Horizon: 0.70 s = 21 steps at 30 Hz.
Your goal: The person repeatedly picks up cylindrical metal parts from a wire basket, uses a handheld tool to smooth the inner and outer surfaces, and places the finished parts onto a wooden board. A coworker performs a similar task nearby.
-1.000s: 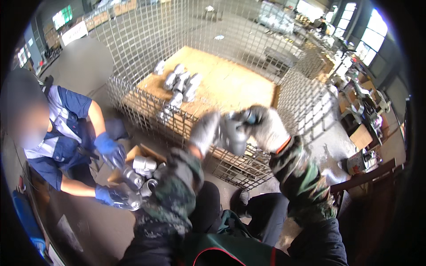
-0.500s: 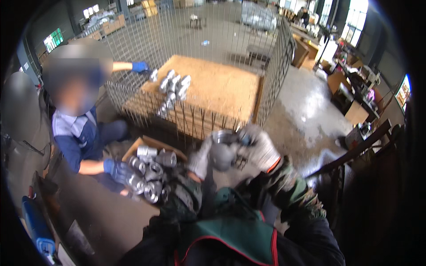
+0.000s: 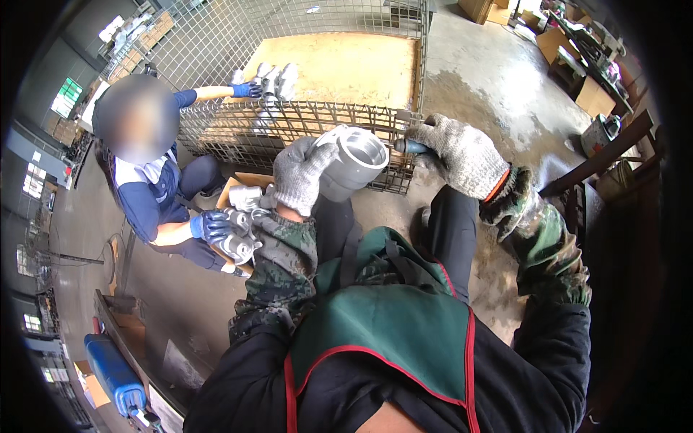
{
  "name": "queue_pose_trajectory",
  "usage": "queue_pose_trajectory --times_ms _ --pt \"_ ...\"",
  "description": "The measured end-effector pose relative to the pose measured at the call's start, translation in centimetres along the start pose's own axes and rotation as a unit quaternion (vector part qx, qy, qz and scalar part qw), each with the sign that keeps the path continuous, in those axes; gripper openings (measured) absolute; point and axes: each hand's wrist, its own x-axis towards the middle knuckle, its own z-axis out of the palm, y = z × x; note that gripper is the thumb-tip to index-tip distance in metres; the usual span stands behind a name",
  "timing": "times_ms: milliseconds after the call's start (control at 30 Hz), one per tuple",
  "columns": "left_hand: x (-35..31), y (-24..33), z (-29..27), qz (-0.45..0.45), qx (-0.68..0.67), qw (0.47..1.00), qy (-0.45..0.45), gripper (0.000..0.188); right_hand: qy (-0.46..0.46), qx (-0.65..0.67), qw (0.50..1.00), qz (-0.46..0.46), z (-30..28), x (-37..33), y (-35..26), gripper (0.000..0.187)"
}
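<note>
In front of my lap, my left hand [image 3: 302,173], in a grey knit glove, is closed around a grey metal pipe fitting [image 3: 351,163]. Its wide round opening, with rings inside, tilts up toward the right. To the right of it, my gloved right hand [image 3: 460,155] grips a short tool [image 3: 410,146] with a dark blue handle; the glove hides much of it. The tool is apart from the fitting. Below and left of my left hand, a cardboard box [image 3: 229,189] holds several similar fittings [image 3: 240,229].
A wire mesh cage [image 3: 339,115] with a wooden board floor [image 3: 346,61] stands ahead, several fittings [image 3: 274,83] lying on it. At left crouches a co-worker [image 3: 155,191] in blue gloves, one hand at the box, one by those fittings. A blue plastic canister [image 3: 115,368] is lower left.
The view has tipped downward. My hands have moved apart; the tool has come away to the right of the fitting, whose opening now shows clearly. The co-worker's far hand has moved closer to the caged fittings.
</note>
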Motion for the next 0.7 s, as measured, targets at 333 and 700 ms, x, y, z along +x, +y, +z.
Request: queue_pose_trajectory --times_ms 333,700 --pt "0.3 1.8 1.1 0.051 0.191 0.98 0.009 0.038 -0.026 -0.129 0.987 0.097 0.6 -1.4 -3.7 0.023" --pt "-0.9 1.6 1.6 0.057 0.271 0.959 -0.064 0.039 -0.005 -0.132 0.991 0.025 -0.6 3.9 -4.0 0.015"
